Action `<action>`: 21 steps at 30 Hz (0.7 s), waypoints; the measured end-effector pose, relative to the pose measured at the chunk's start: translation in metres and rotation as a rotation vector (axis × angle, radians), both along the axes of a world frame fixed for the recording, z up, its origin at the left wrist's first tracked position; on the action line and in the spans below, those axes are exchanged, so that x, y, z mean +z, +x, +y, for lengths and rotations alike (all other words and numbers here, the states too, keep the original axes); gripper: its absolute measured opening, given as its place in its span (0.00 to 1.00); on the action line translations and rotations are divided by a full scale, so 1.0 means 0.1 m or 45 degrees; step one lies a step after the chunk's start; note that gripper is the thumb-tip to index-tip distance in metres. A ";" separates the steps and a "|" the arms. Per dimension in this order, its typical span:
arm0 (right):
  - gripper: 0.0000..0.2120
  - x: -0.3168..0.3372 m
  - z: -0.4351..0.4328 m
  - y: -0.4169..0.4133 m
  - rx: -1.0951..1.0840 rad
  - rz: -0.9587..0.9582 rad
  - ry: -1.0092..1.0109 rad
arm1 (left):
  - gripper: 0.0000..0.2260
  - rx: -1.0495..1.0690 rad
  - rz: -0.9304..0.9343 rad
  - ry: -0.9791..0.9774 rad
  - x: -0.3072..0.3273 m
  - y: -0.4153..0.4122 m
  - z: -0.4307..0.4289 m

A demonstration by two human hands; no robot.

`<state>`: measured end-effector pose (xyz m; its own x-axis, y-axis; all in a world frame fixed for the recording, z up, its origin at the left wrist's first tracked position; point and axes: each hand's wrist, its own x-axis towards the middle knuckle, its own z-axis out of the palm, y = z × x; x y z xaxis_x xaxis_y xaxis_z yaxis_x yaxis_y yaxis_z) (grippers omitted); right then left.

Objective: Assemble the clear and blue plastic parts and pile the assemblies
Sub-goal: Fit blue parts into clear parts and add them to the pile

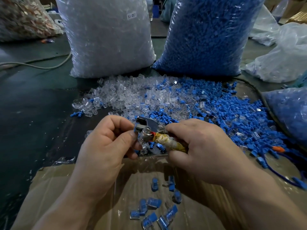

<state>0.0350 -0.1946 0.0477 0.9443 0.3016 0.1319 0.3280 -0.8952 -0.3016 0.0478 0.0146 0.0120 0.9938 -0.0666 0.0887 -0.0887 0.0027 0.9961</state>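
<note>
The left hand pinched a small blue part at the head of a metal tool, and the right hand gripped the tool's wrapped handle. Finished assemblies lay near the cardboard's front edge.

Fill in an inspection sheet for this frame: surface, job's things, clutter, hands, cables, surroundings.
Surface: dark tabletop, cardboard sheet at the near edge.
Job's things: clear parts and blue parts heaped mid-table; finished assemblies scattered on the cardboard; metal tool with a wrapped handle.
Clutter: clear plastic scraps by the cardboard's far left corner.
Hands: left hand pinches a blue piece at the tool's head; right hand grips the wrapped handle.
Cables: pale cable far left; dark cable right of the blue parts.
Surroundings: bag of clear parts and bag of blue parts behind the heaps; another bag far left; crumpled clear bags far right.
</note>
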 end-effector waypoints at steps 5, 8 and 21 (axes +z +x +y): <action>0.18 -0.03 -0.02 -0.01 -0.041 -0.011 0.037 | 0.10 0.110 -0.029 0.096 0.04 -0.02 -0.04; 0.22 -0.11 -0.11 0.06 -0.149 -0.052 -0.019 | 0.10 0.190 0.058 0.154 0.03 0.01 -0.03; 0.25 -0.12 0.02 0.10 -0.168 -0.225 -0.015 | 0.10 0.074 0.184 0.312 -0.02 -0.04 -0.18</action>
<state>0.0445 -0.1927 0.0360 0.9381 0.1797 0.2961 0.2548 -0.9371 -0.2387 0.0437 -0.0032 0.0095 0.9978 -0.0110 -0.0655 0.0609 -0.2407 0.9687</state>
